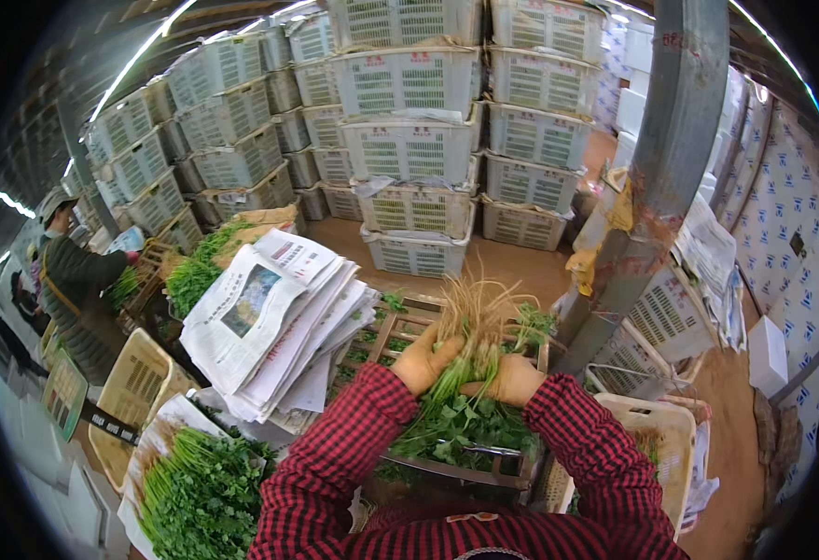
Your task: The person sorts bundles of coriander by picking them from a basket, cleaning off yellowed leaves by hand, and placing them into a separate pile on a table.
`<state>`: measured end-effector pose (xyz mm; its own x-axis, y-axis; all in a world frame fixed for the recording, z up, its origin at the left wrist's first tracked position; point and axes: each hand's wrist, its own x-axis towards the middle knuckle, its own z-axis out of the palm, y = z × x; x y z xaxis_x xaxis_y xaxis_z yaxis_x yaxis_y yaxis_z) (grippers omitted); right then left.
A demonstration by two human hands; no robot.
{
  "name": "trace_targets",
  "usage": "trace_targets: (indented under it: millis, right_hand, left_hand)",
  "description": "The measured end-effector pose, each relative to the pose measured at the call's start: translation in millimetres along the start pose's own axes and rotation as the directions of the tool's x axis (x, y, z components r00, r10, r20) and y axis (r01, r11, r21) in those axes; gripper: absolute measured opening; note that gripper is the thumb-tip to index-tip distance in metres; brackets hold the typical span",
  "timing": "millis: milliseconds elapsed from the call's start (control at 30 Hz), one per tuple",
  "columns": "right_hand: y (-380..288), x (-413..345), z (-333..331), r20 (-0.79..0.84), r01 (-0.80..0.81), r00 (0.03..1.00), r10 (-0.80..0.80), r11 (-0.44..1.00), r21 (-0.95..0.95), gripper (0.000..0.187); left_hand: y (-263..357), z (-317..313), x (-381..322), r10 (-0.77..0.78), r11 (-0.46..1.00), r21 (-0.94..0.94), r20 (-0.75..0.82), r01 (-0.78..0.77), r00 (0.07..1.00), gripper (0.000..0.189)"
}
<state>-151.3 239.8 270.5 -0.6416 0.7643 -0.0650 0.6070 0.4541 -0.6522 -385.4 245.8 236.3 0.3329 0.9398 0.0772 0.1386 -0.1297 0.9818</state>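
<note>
A bunch of leafy green herbs (483, 364), which looks like cilantro, is upright between my hands, pale roots up and leaves down. My left hand (425, 358) grips the stems just below the roots from the left. On the right side, my right hand (506, 380) closes around the same stems a little lower; its fingertips are partly hidden. Both hands seem to wear tan gloves. Beneath them is a slatted metal rack (476, 474) with loose leaves on it. A stack of newspapers (269, 315) lies to the left of my hands.
Herbs (199, 490) lie on paper at lower left, near a plastic crate (133, 392) and a scale display (65, 394). Another crate (686, 448) stands right, beside a metal post (682, 140). Stacked crates (409, 154) rise ahead. A person (77, 280) stands far left.
</note>
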Motion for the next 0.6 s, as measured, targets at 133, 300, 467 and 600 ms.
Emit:
trace_targets:
  millis: [133,300,467,600]
  right_hand:
    - [41.2,-10.4,32.8,0.018,0.005,1.0,-0.011,0.94,0.342,0.078]
    - [89.2,-22.0,86.0,0.219,-0.53,0.847,0.483,0.799,0.285,0.106]
    - [125.2,-33.5,113.7,0.081,-0.445,0.854,0.514,0.641,0.625,0.119]
    - [106.6,-24.0,129.8,0.104,-0.457,0.832,0.546,0.565,0.687,0.119]
  left_hand:
    - [-58.7,-18.9,13.8,-0.107,0.994,0.035,0.057,0.105,0.993,0.089]
    - [-153.6,-14.9,-13.0,-0.41,0.878,0.257,-0.028,0.403,0.912,0.096]
    - [-143.7,4.8,-32.8,-0.496,0.853,0.109,-0.135,0.51,0.858,0.097]
    - [-202.7,10.6,-47.1,-0.522,0.851,-0.027,-0.147,0.524,0.84,0.107]
